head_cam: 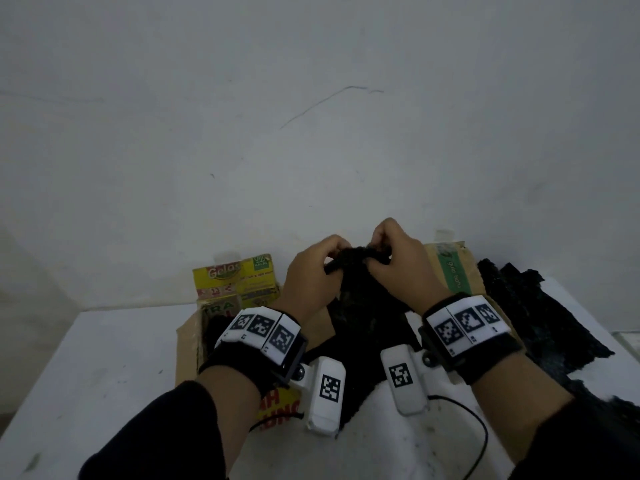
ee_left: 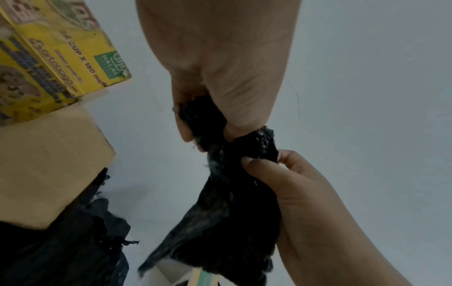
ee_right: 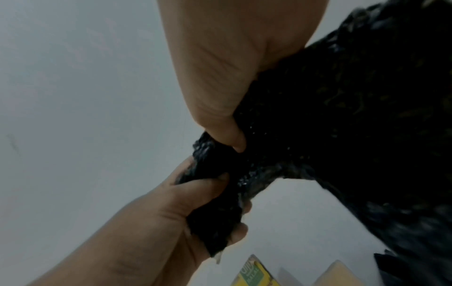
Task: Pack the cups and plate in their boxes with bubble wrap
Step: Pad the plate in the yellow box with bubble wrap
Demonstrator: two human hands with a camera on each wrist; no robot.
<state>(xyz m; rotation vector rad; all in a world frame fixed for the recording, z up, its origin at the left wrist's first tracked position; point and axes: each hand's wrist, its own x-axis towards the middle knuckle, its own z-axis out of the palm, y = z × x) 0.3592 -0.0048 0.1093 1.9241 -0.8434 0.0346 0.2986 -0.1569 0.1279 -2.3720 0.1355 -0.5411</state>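
Both hands hold up a sheet of black bubble wrap (head_cam: 363, 306) above the white table (head_cam: 104, 358), bunched at its top edge. My left hand (head_cam: 317, 268) grips the bunched left end, and the wrap (ee_left: 232, 212) hangs down below it. My right hand (head_cam: 388, 258) pinches the wrap (ee_right: 342, 116) just to the right, thumb pressed into it. A yellow cup box (head_cam: 235, 282) stands open at the back left, and a brown cardboard box (head_cam: 453, 268) with a green band sits at the back right. No cup or plate shows.
More black bubble wrap (head_cam: 540, 317) lies spread on the table to the right. A cardboard flap (head_cam: 188, 348) of the yellow box juts toward me under my left wrist. A black cable (head_cam: 481, 434) loops on the table near the front. A pale wall stands close behind.
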